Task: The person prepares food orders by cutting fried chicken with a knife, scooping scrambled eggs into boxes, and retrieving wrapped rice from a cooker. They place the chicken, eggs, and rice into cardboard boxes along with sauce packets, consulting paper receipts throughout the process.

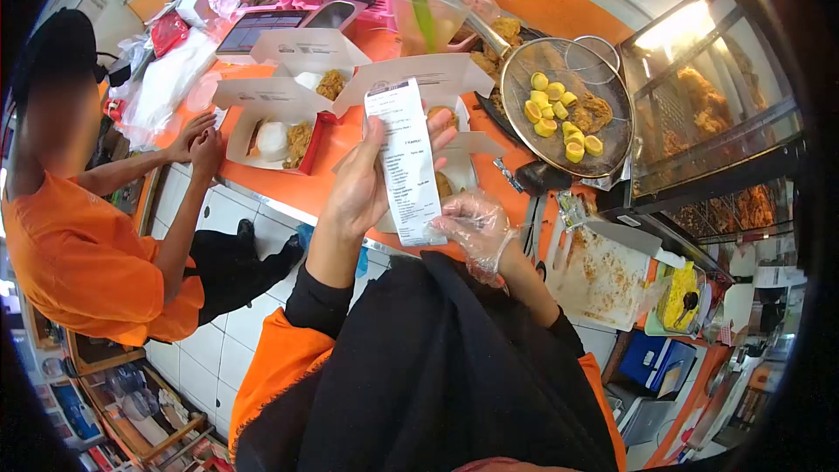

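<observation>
My left hand (360,185) holds up a long white printed receipt (404,157) by its left edge. My right hand (476,225), in a clear plastic glove, pinches the receipt's lower end. Behind the receipt lies an open white food box (461,164) with fried food, on the orange counter (345,144).
Two more open boxes with rice and fried chicken (281,142) sit at left. A wire strainer (566,107) holds yellow pieces and fried chicken. A person in an orange shirt (79,253) leans on the counter at left. A heated display case (717,122) stands right.
</observation>
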The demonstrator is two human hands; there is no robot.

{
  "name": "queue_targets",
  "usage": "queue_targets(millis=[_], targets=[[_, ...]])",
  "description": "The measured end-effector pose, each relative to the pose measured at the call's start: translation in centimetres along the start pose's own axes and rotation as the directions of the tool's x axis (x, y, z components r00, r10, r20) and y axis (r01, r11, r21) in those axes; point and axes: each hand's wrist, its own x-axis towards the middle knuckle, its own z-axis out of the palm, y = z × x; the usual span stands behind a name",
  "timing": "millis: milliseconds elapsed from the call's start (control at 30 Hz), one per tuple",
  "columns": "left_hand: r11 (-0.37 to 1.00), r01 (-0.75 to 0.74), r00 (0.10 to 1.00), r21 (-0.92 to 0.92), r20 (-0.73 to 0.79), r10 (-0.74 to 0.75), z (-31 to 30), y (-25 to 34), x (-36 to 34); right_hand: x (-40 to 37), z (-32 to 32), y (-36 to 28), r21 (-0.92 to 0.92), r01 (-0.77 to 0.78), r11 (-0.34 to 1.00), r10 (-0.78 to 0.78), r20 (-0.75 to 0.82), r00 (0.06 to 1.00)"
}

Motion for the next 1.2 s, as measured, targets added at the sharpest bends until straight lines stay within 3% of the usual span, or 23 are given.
queue_targets(millis=[67, 167, 200, 267, 300, 333, 367, 400, 433, 500, 567, 633, 667, 700, 733, 767, 800, 867, 900, 1000, 1067, 1200], targets=[[1.0, 0.001, 1.0, 0.011, 0.017, -0.001, 0.8, -0.4, -0.1, -0.2, -0.2, 0.3, 0.019, 0.016, 1.0, -0.016, 0.001, 1.0], [0.969, 0.103, 0.986, -0.226, 0.153, -0.069, 1.1, -1.8, -0.3, -0.9, -0.5, 1.2, -0.044, 0.082, 0.996, -0.082, 0.001, 0.997], [0.971, 0.118, 0.991, -0.206, 0.088, -0.102, 1.3, -2.5, -0.7, -1.2, -0.4, 1.8, -0.023, 0.092, 0.995, -0.092, -0.006, 0.996], [0.985, 0.175, 0.984, -0.012, -0.018, -0.175, 1.0, -3.5, -1.4, -2.2, -0.9, 0.9, -0.064, 0.064, 0.996, -0.063, 0.014, 0.998], [0.973, 0.213, 0.976, -0.085, -0.023, -0.216, 0.0, -4.4, -1.7, -2.8, -1.2, 2.0, -0.19, 0.218, 0.957, -0.224, -0.008, 0.975], [0.981, 0.188, 0.98, 0.037, -0.072, -0.185, 0.5, -4.7, -2.1, -3.8, -0.9, 2.1, -0.074, 0.181, 0.981, -0.187, -0.097, 0.977], [0.977, 0.136, 0.979, 0.165, -0.175, -0.106, 1.0, -5.7, -2.4, -4.2, -0.3, 4.9, 0.359, 0.205, 0.91, -0.182, -0.097, 0.978], [0.943, 0.134, 0.982, 0.304, -0.171, -0.084, 1.6, -6.5, -2.5, -5.2, -1.2, 4.5, 0.14, 0.17, 0.976, -0.152, -0.126, 0.98], [0.892, 0.117, 0.985, 0.437, -0.163, -0.049, 2.7, -7.6, -2.3, -6.7, -0.7, 6.1, 0.386, 0.291, 0.875, -0.168, -0.323, 0.932], [0.899, 0.053, 0.998, 0.434, -0.048, -0.036, 6.4, -10.9, -1.7, -8.7, -2.7, 7.9, 0.4, 0.447, 0.8, -0.147, -0.592, 0.792], [0.869, 0.166, 0.984, 0.465, -0.024, -0.175, 8.3, -14.6, -1.1, -12.3, -8.9, 8.0, 0.273, 0.539, 0.797, -0.133, -0.791, 0.598], [0.858, 0.309, 0.948, 0.41, -0.061, -0.313, 10.3, -18.8, -1.0, -16.6, -17.3, 7.3, -0.167, 0.342, 0.925, -0.292, -0.887, 0.358], [0.886, 0.298, 0.951, 0.354, -0.028, -0.308, 12.4, -21.2, -0.6, -19.3, -21.9, 6.8, -0.383, 0.12, 0.916, -0.401, -0.888, 0.225], [0.885, 0.346, 0.933, 0.31, -0.013, -0.36, 13.9, -23.1, -0.3, -22.6, -26.9, 6.7, -0.561, -0.151, 0.814, -0.545, -0.827, 0.136], [0.886, 0.384, 0.917, 0.261, 0.002, -0.399, 15.1, -25.1, 0.3, -26.4, -31.8, 7.0, -0.621, -0.479, 0.62, -0.664, -0.741, 0.1], [0.882, 0.421, 0.901, 0.212, 0.014, -0.433, 16.2, -27.2, 0.9, -30.1, -36.5, 7.7, -0.532, -0.748, 0.398, -0.734, -0.674, 0.089], [0.872, 0.453, 0.883, 0.184, 0.041, -0.467, 17.0, -29.2, 1.5, -33.5, -41.0, 8.6, -0.341, -0.917, 0.205, -0.751, -0.655, 0.076], [0.849, 0.513, 0.846, 0.124, 0.096, -0.525, 18.8, -32.8, 2.7, -40.5, -51.7, 15.1, -0.047, -0.998, 0.045, -0.323, -0.946, 0.03], [0.832, 0.522, 0.836, 0.186, 0.079, -0.543, 20.3, -34.3, 3.1, -42.0, -53.9, 16.5, -0.052, -0.999, -0.008, -0.141, -0.989, 0.053], [0.765, 0.637, 0.754, 0.094, 0.133, -0.644, 23.8, -39.7, 3.6, -43.7, -58.9, 18.8, -0.302, -0.939, 0.162, 0.044, -0.949, 0.313], [0.71, 0.703, 0.698, 0.037, 0.154, -0.699, 25.4, -43.2, 3.4, -44.7, -61.5, 20.3, -0.427, -0.839, 0.339, 0.03, -0.886, 0.463], [0.593, 0.799, 0.57, 0.105, 0.183, -0.801, 26.3, -49.8, 3.6, -45.6, -57.4, 10.5, -0.569, -0.682, 0.459, -0.082, -0.792, 0.605]])
